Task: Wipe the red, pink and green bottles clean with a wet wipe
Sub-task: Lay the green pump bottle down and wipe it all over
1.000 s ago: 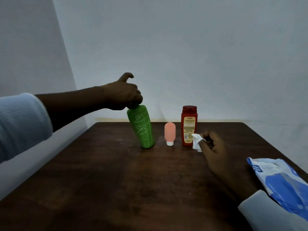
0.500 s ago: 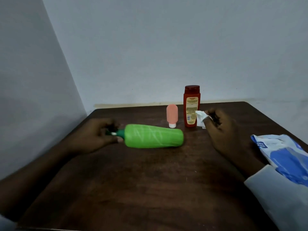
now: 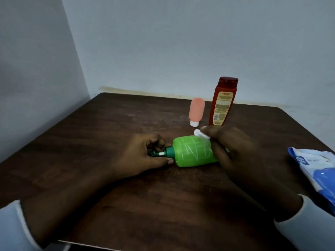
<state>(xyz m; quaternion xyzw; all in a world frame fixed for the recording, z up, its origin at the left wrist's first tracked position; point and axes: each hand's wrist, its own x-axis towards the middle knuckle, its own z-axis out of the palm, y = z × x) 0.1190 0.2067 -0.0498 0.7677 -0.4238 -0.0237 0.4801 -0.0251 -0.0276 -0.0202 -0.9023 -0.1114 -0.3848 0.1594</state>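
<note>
Head view: looks down over a dark wooden tabletop (image 3: pixel 126 205) toward a pale wall.
Sleeves: pale cuffs sit in the two bottom corners.
Pack: a blue-and-white wipes pack (image 3: pixel 315 171) lies at the right edge, beside the right wrist, partly cut off.
Left hand (image 3: pixel 143 156): its fingers (image 3: pixel 155 140) and thumb curl round the dark green neck of the green bottle.
Green bottle (image 3: pixel 194 151): lies on its side mid-tabletop, neck pointing left, pale scribbled lines on its body.
Right hand (image 3: pixel 233 153): its fingers bend over the bottle's right half and grip a white wipe (image 3: pixel 201 133) against the upper side.
Pink bottle (image 3: pixel 196 111): stands on its white cap behind the green one.
Red bottle (image 3: pixel 223 104): stands just right of the pink one, yellow label facing forward, farthest back.
</note>
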